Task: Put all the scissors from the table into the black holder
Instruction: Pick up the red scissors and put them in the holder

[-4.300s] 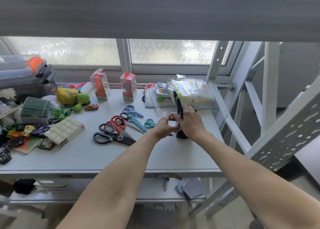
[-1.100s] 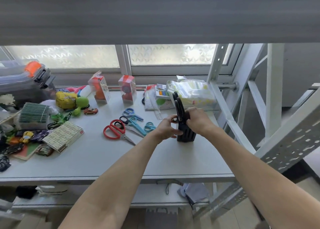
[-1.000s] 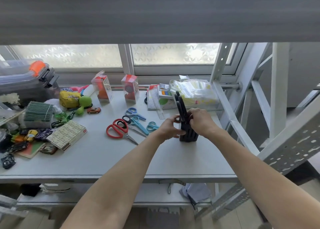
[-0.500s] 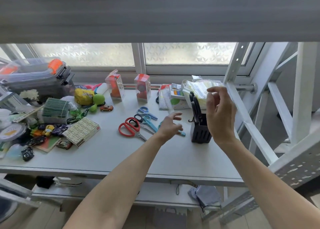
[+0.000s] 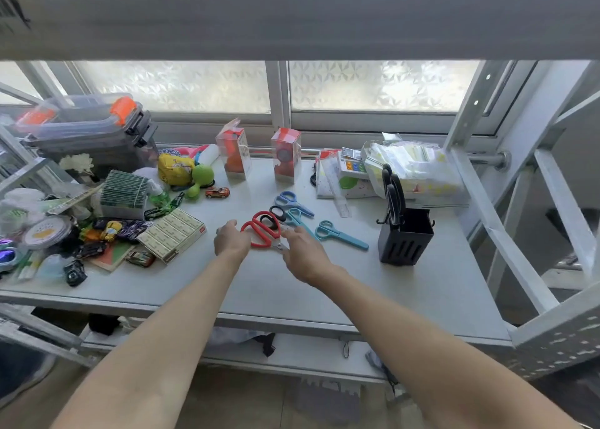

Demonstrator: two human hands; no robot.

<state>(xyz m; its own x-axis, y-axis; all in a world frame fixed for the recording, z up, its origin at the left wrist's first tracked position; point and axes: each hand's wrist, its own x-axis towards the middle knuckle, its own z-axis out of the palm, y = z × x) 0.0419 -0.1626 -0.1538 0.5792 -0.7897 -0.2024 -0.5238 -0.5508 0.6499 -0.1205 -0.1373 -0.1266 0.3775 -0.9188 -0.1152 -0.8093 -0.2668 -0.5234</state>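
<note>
The black holder [image 5: 406, 241] stands on the right of the grey table [image 5: 324, 285], with black-handled scissors [image 5: 392, 198] sticking up out of it. Red scissors [image 5: 262, 230] lie flat in the table's middle. My left hand [image 5: 231, 241] rests just left of their handles, fingers apart. My right hand [image 5: 301, 253] is at their blade end, touching or nearly touching the blades, holding nothing. Behind them lie small black-handled scissors [image 5: 276, 215], blue scissors [image 5: 292, 202] and two teal scissors [image 5: 341, 235].
Clutter fills the table's left: a box of staples [image 5: 172, 233], toy cars, a green ball, a clear tool case [image 5: 91, 129]. Two clear toy boxes [image 5: 285, 159] and a plastic bag [image 5: 412, 172] stand at the back. A white metal frame [image 5: 506, 243] runs along the right.
Both hands have left the black holder and moved left to the red scissors. The black scissors now stand alone in the holder. The view has shifted, with the holder now further right.
</note>
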